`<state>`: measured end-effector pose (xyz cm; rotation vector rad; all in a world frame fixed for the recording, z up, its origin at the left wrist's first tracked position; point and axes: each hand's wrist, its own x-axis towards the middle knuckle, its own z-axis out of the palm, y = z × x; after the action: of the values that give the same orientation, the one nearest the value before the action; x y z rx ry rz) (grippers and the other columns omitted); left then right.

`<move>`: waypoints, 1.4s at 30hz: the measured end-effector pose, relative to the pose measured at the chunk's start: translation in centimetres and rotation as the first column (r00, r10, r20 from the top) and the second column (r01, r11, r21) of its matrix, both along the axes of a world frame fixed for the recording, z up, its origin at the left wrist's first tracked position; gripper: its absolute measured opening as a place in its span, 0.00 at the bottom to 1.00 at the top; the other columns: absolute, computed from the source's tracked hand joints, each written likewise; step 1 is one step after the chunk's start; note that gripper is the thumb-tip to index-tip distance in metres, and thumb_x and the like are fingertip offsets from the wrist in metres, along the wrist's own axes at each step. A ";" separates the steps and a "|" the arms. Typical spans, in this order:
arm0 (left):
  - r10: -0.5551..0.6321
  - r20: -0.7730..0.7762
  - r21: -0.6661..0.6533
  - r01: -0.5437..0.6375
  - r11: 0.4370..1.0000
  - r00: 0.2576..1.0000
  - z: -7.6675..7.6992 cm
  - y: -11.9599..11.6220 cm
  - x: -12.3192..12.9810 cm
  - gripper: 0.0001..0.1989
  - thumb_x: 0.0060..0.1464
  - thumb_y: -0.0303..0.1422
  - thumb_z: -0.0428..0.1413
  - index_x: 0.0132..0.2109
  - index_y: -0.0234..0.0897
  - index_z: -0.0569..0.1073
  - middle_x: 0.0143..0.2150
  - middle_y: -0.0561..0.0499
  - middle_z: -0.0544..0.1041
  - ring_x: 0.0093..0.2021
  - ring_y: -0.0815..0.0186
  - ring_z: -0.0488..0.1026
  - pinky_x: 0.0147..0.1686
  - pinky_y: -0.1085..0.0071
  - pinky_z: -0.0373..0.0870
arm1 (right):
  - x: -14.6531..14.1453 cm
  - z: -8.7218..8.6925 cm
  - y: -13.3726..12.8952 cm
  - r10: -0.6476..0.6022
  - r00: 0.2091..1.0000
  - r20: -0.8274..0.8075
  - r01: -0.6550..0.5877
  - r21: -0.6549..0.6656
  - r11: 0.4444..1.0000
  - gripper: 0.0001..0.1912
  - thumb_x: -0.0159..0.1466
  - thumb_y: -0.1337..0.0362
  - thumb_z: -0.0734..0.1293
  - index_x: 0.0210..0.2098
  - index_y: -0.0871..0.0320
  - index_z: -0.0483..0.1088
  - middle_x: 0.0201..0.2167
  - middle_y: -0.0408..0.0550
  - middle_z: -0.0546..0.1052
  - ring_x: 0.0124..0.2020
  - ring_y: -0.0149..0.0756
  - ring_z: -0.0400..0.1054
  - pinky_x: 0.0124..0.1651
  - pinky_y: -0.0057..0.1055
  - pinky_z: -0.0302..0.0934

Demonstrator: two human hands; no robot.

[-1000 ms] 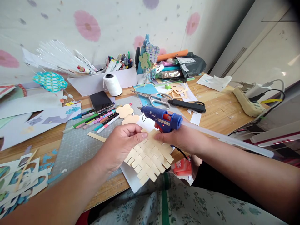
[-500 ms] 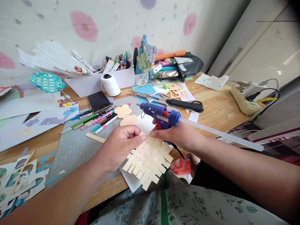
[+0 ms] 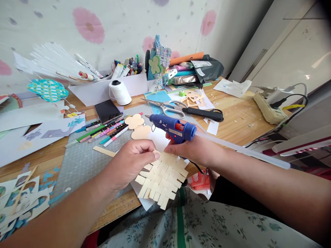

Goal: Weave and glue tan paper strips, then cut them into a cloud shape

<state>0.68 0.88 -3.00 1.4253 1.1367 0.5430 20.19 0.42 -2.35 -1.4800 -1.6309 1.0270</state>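
A cream woven paper mat [image 3: 164, 177] hangs over the table's front edge above my lap. My left hand [image 3: 137, 156] pinches its upper left corner between thumb and finger. My right hand [image 3: 192, 146] is wrapped round the handle of a blue glue gun [image 3: 170, 127], its thumb by the mat's top edge. The gun's nozzle points left, and a long clear glue stick [image 3: 240, 148] sticks out of its back. Under the mat lies a white paper sheet [image 3: 159, 139]. A cream strip [image 3: 103, 151] rests left of my left hand, and cream cloud-shaped cutouts [image 3: 134, 121] lie beyond it.
Scissors [image 3: 165, 107], a black-handled tool [image 3: 204, 113], a phone [image 3: 107, 111], a thread spool [image 3: 120, 93] and several markers [image 3: 103, 132] lie beyond my hands. Paper scraps [image 3: 23, 203] cover the left front. A power strip [image 3: 269, 108] sits at the right.
The glue gun and my right hand have shifted slightly left. The mat's top edge has come a little apart from my right thumb, and the camera view has moved slightly.
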 end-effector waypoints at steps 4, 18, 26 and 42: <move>0.003 0.012 0.003 -0.003 1.000 1.000 0.1 0.0 0.1 0.13 0.50 0.36 0.57 0.22 0.37 0.66 0.18 0.59 0.60 0.19 0.73 0.56 0.20 0.75 0.50 | -0.1 0.2 0.1 -0.005 1.000 -0.030 0.004 -0.029 1.000 0.13 0.48 0.65 0.72 0.32 0.56 0.66 0.26 0.40 0.73 0.27 0.33 0.65 0.28 0.30 0.60; 0.096 0.087 -0.121 -0.085 0.989 0.992 -0.2 0.4 0.3 0.14 0.48 0.40 0.61 0.25 0.36 0.68 0.20 0.59 0.63 0.21 0.72 0.61 0.22 0.75 0.54 | 2.1 0.3 0.5 0.083 0.987 -0.138 -0.097 -0.099 0.990 0.15 0.49 0.63 0.74 0.35 0.57 0.68 0.29 0.43 0.74 0.30 0.34 0.67 0.32 0.31 0.64; 0.113 0.155 -0.213 -0.078 0.974 0.981 0.1 0.1 0.3 0.14 0.46 0.38 0.62 0.23 0.36 0.68 0.17 0.59 0.65 0.18 0.73 0.61 0.17 0.78 0.55 | 2.1 0.0 0.4 0.062 0.994 -0.087 -0.071 -0.102 0.992 0.11 0.50 0.65 0.71 0.32 0.56 0.67 0.27 0.42 0.71 0.28 0.33 0.65 0.29 0.29 0.61; 0.237 0.171 -0.064 -0.229 0.971 0.956 -0.4 0.8 0.1 0.14 0.50 0.43 0.61 0.28 0.36 0.72 0.24 0.55 0.71 0.24 0.68 0.68 0.22 0.74 0.63 | 2.8 0.1 0.3 -0.041 0.954 -0.296 0.006 -0.119 0.993 0.18 0.51 0.60 0.74 0.36 0.57 0.67 0.31 0.43 0.72 0.32 0.34 0.68 0.31 0.30 0.61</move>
<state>0.76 1.64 -3.41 1.1868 1.1716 0.7918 22.96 0.69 -2.24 -1.3383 -1.3557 1.2830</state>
